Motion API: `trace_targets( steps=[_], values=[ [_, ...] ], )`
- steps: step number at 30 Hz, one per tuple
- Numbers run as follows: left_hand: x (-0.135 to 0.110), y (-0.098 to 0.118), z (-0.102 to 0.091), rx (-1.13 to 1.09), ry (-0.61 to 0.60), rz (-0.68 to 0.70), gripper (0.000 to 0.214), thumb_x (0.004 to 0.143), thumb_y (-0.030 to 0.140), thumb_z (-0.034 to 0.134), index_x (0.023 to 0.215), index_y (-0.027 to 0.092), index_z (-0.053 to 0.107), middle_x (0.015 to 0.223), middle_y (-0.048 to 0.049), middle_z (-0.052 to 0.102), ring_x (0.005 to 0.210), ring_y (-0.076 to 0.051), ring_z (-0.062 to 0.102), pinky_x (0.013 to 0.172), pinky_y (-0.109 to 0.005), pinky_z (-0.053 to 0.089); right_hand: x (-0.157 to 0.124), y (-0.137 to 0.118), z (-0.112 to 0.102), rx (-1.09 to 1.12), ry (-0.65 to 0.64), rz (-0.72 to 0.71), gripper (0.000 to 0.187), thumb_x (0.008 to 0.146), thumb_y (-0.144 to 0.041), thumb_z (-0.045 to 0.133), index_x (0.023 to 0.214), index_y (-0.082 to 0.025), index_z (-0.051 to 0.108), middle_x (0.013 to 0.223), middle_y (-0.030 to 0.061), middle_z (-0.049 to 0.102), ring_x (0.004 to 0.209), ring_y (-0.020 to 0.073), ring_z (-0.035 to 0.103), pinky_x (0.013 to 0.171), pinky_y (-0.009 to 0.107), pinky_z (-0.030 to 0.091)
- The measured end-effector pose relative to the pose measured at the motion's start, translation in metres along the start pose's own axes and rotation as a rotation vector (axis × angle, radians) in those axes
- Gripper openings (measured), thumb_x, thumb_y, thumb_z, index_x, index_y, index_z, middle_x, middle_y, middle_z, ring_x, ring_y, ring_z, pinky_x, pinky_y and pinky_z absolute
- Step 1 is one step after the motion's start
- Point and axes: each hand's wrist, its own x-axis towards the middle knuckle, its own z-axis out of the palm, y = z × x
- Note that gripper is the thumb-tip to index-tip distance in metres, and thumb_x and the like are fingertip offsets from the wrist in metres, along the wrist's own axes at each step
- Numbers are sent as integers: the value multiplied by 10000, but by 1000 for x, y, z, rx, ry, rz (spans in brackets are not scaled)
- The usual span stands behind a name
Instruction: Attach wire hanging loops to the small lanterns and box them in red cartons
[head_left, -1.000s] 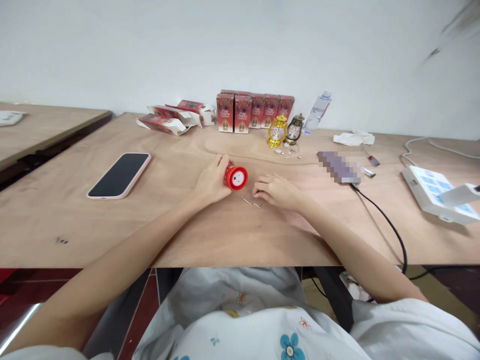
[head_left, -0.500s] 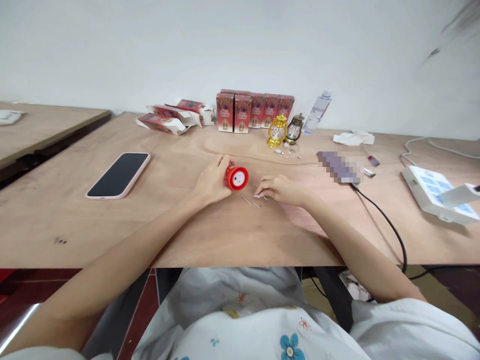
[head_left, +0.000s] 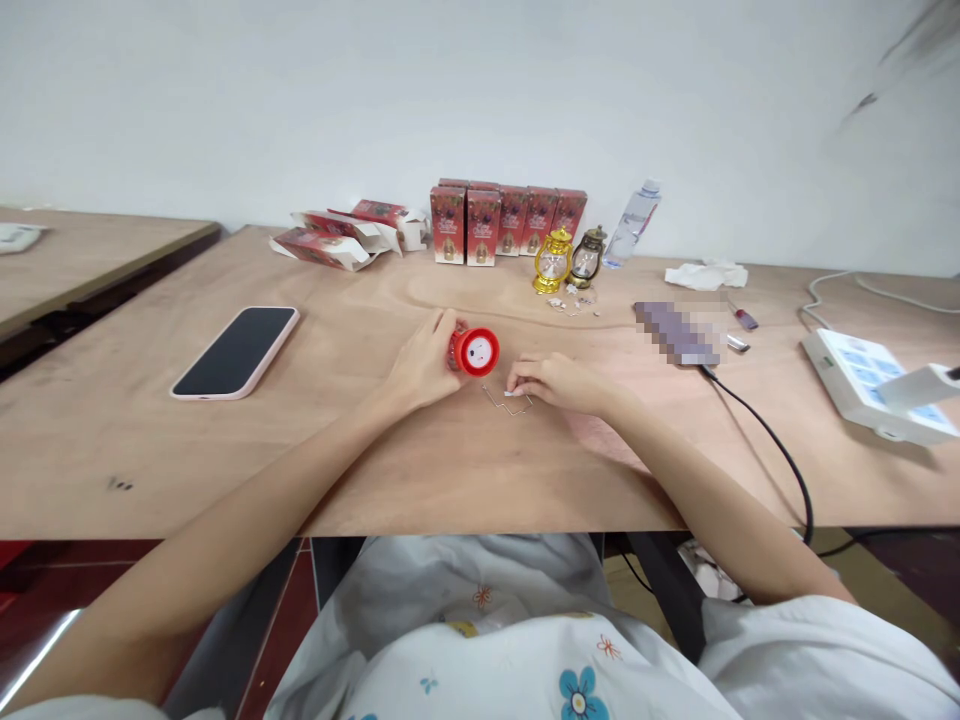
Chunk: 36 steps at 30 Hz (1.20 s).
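Observation:
My left hand (head_left: 421,362) is wrapped round a small red lantern (head_left: 474,351) that lies on its side on the wooden table (head_left: 300,440), its round base facing me. My right hand (head_left: 559,382) rests just right of the lantern, its fingertips pinched on a thin bent wire handle (head_left: 504,400) that is lifted slightly off the wood.
A phone (head_left: 235,350) lies face up at the left. Several red boxes (head_left: 504,222), a gold lantern (head_left: 553,261), a dark lantern (head_left: 587,258) and a water bottle (head_left: 631,225) stand at the back. A white power strip (head_left: 870,382) and black cable (head_left: 772,445) lie at the right.
My right hand went from lying over the wire to pinching it and raising it a little. The left hand tipped the red lantern slightly upward.

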Motion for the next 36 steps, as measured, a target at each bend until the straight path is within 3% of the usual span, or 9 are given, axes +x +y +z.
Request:
trace_targets(
  steps=[4,14,20,26,32,36],
  values=[
    [1,1,0,-61,28,-43,430,680,299,679,1049,262,460,1112,-66,616,1024,-276,622,835,-433,526,-1,-4,-1,-7,-12,7,152,937,-179,518,981,-212,660,924,27,603,741,121,561,708,228,369],
    [3,4,-2,-117,71,-117,471,680,319,745,1038,234,450,1094,-58,639,1025,-269,623,846,-433,515,0,-11,1,-24,11,110,67,914,-174,564,890,-182,625,826,13,648,712,128,562,656,237,343],
    [1,6,-4,138,-78,-107,466,724,289,686,1132,223,471,1211,-115,583,1051,-323,610,773,-437,522,-2,-19,2,-176,5,103,88,937,-184,539,921,-171,624,931,51,679,783,154,607,663,258,346],
    [2,8,-8,488,-129,-82,440,788,236,632,1200,179,489,1261,-187,526,1133,-376,540,904,-496,431,0,-23,3,-302,-18,88,146,971,-216,491,936,-154,619,987,79,680,788,168,618,662,278,342],
    [2,11,-14,610,-195,-38,653,816,473,658,1322,120,445,1278,-237,522,1143,-406,509,922,-507,385,-1,-15,6,-145,34,55,112,959,-195,500,1009,-175,599,942,54,695,807,168,636,695,262,370],
    [1,13,-13,619,-202,-21,867,781,659,612,1402,99,387,1313,-253,503,1175,-415,476,949,-520,354,0,-11,11,-45,73,98,215,913,-269,607,1102,-169,589,820,29,691,766,168,630,691,254,376]
  ],
)
